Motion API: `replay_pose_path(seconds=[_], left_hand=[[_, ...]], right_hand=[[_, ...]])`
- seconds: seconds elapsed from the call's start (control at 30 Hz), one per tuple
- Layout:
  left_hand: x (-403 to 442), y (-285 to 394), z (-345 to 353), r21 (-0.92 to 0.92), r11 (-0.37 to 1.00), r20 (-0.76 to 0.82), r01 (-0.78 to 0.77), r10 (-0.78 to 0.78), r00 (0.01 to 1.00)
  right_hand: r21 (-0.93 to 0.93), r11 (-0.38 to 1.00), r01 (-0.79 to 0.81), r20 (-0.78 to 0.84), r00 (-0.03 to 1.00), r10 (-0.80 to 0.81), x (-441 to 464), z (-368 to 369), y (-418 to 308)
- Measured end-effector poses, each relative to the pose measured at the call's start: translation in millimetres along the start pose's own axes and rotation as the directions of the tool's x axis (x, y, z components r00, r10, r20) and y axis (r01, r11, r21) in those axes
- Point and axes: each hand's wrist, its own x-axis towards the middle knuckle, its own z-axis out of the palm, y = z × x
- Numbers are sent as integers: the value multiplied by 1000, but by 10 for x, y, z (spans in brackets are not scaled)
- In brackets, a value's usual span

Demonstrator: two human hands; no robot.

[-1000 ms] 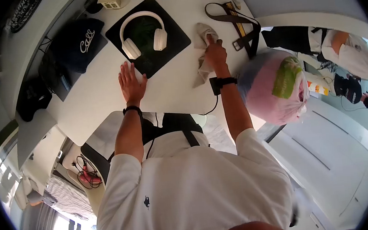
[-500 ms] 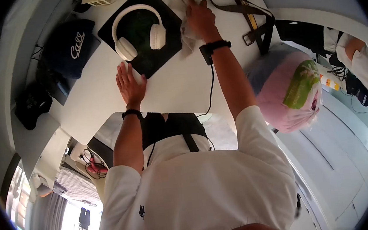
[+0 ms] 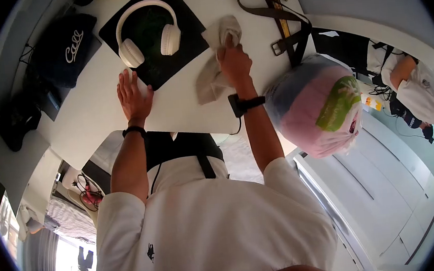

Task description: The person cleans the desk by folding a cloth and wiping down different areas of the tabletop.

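Observation:
My right hand [image 3: 234,66] presses a crumpled grey-beige cloth [image 3: 214,86] against the white desk [image 3: 183,105]. Its fingers are bent into the bunched part, and a loose end trails toward me on the left. Flat on the desktop lies my left hand [image 3: 135,97], fingers stretched, close to the near corner of a black mat [image 3: 191,33]. White over-ear headphones [image 3: 131,52] rest on that mat, just beyond my left fingertips. A dark belt with a buckle [image 3: 278,47] lies to the right of the cloth.
A stuffed clear plastic bag [image 3: 296,102] of pink and blue fabric bulges at the desk's right edge. Dark caps [image 3: 55,56] sit at the left. A cable hangs from my right wristband [image 3: 248,103]. Another person's sleeve [image 3: 419,87] shows far right.
My right hand has drawn the cloth toward me across the desk, and the cloth is more spread out. My left hand stays flat by the mat. The whole view has shifted a little.

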Motion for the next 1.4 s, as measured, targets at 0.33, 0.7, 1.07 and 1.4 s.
replay_pose_path(seconds=[0.33, 0.7, 1.07, 1.4], left_hand=[[14, 18, 12, 22, 1000, -20, -18, 19, 1000], [-3, 11, 16, 24, 999, 9, 26, -26, 1000], [-44, -45, 36, -7, 1000, -23, -19, 19, 1000], [-61, -64, 89, 66, 996, -55, -63, 67, 996]], right_hand=[[-14, 998, 60, -173, 983, -61, 1165, -111, -232], [76, 984, -163, 162, 976, 149, 108, -262, -233], [98, 989, -112, 26, 994, 110, 608, -48, -118], [160, 924, -347, 69, 938, 341, -1468, 458, 64]])
